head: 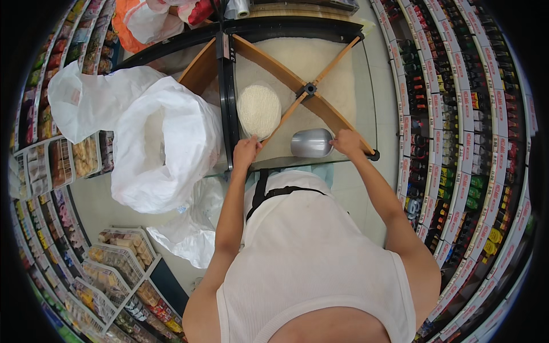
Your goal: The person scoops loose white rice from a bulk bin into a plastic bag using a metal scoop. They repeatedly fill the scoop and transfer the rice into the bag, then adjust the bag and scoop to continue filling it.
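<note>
A divided glass-sided bin with wooden dividers (274,64) and a black frame holds pale rice (343,64). My left hand (246,153) grips the near edge of a round, shallow container (259,111), full of pale grain, over the bin's left compartment. Its rim material cannot be told. My right hand (346,142) is closed around the handle of a metal scoop (311,142). The scoop lies level over the near compartment, its rounded back towards the camera. Whether it touches the rice is unclear.
Left of the bin stands a large open white woven sack (193,111); clear plastic (188,244) lies below it. Shelves of bottles (476,145) curve along the right. Wire baskets of packaged goods (118,261) stand at lower left. More bags (150,21) are at the top left.
</note>
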A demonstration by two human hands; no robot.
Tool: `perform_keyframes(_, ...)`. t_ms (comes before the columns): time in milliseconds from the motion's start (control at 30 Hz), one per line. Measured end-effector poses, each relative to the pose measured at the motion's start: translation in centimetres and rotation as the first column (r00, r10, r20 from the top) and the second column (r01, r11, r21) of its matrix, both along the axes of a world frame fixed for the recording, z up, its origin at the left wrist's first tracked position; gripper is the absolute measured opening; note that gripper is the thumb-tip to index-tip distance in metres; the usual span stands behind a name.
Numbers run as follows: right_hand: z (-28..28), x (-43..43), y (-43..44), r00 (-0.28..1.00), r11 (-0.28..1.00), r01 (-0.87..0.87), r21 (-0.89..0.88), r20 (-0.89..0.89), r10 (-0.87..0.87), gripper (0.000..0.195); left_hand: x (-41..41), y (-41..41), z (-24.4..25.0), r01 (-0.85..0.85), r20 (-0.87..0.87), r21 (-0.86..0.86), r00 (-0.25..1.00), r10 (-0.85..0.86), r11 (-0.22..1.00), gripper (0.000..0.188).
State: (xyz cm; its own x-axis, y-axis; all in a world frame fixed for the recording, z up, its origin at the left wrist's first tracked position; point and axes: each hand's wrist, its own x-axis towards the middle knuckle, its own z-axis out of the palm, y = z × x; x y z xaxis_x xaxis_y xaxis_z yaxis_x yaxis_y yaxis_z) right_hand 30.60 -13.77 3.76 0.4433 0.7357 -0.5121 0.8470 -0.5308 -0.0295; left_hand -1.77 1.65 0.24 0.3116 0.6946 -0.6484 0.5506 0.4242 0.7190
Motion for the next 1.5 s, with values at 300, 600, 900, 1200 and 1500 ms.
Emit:
perform_keyframes(300,-16.3,-7.8,2.2,0.972,0.970,0.235,-0.061,-0.011,-0.236,0.020,-3.2,-2.0,1.1,-0.153,0.079,-0.096,0.984,0.161,0.984,0.045)
perform_keyframes(600,-13.9,-1.1,-3.0,0.970,0.975,0.202,0.094,-0.152,-0.187,0.027,-3.9,-1.5,2.5,-0.210,0.058,-0.042,0.976,0.212,0.977,0.044)
perform_keyframes(900,-8.0,3.2,-8.3,0.903,0.874,0.342,0.345,-0.380,-0.203,0.025,0.8,3.9,2.6,0.183,-0.350,0.334,0.935,-0.059,0.925,0.060)
perform_keyframes(1200,-5.8,3.7,-9.9,0.844,0.768,0.460,0.446,-0.487,-0.223,0.021,1.8,4.8,2.2,0.278,-0.417,0.517,0.908,-0.045,0.810,0.047)
perform_keyframes(1500,1.5,2.9,-6.0,0.851,0.798,0.463,0.386,-0.446,-0.279,0.020,-0.3,5.1,0.4,0.125,-0.183,0.598,0.983,-0.018,0.792,0.042)
